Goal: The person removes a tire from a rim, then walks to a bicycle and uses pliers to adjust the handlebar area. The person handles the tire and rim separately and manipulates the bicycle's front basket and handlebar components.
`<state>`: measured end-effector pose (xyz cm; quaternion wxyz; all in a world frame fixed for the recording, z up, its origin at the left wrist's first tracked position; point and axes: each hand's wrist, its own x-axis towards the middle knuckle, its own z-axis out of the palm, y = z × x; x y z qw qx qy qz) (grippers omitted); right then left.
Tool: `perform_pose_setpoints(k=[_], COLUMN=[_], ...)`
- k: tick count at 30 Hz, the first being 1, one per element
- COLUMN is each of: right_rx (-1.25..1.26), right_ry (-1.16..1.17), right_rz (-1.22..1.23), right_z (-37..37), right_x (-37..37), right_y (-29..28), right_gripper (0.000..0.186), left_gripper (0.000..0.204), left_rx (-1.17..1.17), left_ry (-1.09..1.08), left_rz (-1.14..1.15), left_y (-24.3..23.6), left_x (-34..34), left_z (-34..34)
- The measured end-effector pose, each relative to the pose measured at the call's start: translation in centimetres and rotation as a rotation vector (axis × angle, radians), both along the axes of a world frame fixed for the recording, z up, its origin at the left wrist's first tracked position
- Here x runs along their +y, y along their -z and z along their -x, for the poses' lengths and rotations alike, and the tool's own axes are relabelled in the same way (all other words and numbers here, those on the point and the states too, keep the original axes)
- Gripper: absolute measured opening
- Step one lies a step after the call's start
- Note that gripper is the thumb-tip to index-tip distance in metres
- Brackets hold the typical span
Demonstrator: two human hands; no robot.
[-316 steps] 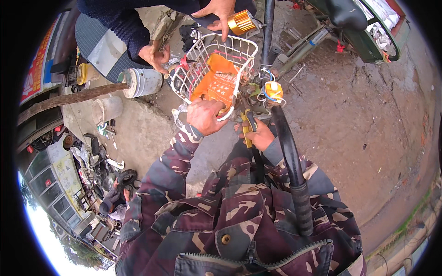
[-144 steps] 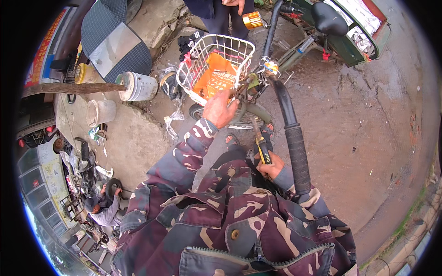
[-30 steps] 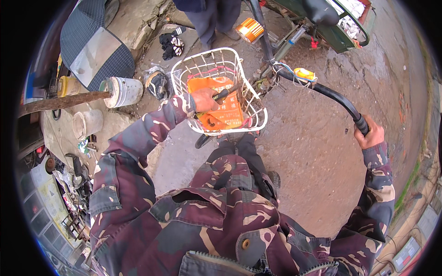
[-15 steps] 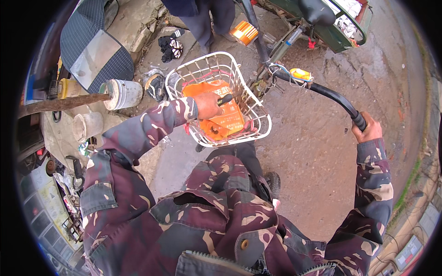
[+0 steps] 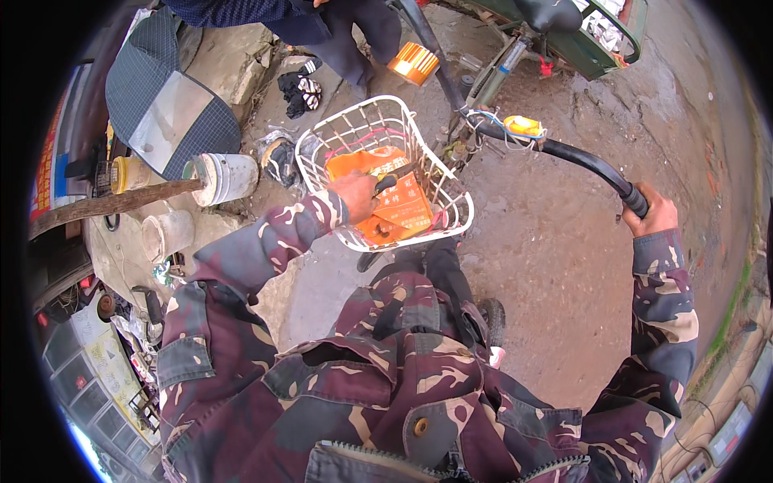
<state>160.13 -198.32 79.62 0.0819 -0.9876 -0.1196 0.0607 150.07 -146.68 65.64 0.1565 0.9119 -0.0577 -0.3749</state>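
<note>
My left hand point(image 5: 354, 196) is closed, reaching into a white wire basket point(image 5: 384, 102) on the front of a cycle. From its fingers sticks a black-handled tool point(image 5: 386, 184) with a narrow dark end; its exact kind is unclear. Under it lies an orange printed bag point(image 5: 409, 206), which covers much of the basket floor. Over on the right, my right hand point(image 5: 656, 211) is wrapped round the black grip of the handlebar point(image 5: 588, 161). A yellow-orange object point(image 5: 523, 126) is tied to the bar with cord and wire.
Behind the bar are the cycle's black saddle point(image 5: 549, 14) and green cargo box point(image 5: 608, 68). Another person's dark trousers point(image 5: 348, 48) are beyond the basket. On the left stand white buckets point(image 5: 229, 179), a wooden pole point(image 5: 121, 203) and a dark checked sheet point(image 5: 145, 88).
My left hand and the tool have shifted slightly left and down in the basket, showing more of the tool's narrow end. My right hand stays on the grip. The other person has come further into view.
</note>
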Motion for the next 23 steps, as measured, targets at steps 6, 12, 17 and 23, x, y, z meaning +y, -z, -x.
perform_pose_setpoints(k=[6, 12, 17, 23], right_rx=[0.063, 0.080, 0.049, 0.061], right_ry=[0.062, 0.045, 0.024, 0.043], right_rz=[0.001, -0.028, -0.050, -0.100], right_z=[-0.2, 0.0, 0.2, 0.8], right_x=[0.2, 0.2, -1.1, -0.4], right_y=[-0.4, -0.7, 0.4, 0.2], right_gripper=[0.025, 0.027, 0.028, 0.029], left_gripper=[0.041, 0.037, 0.043, 0.051], left_rx=[0.130, 0.206, 0.226, 0.285], left_ry=[-0.023, 0.206, 0.213, 0.036], left_rz=[0.077, -0.220, -0.075, -0.152], left_y=[-3.5, -1.9, -0.2, 2.5], left_x=[0.2, -0.6, -0.5, -2.3], left_z=[0.5, -2.2, -2.4, -1.0])
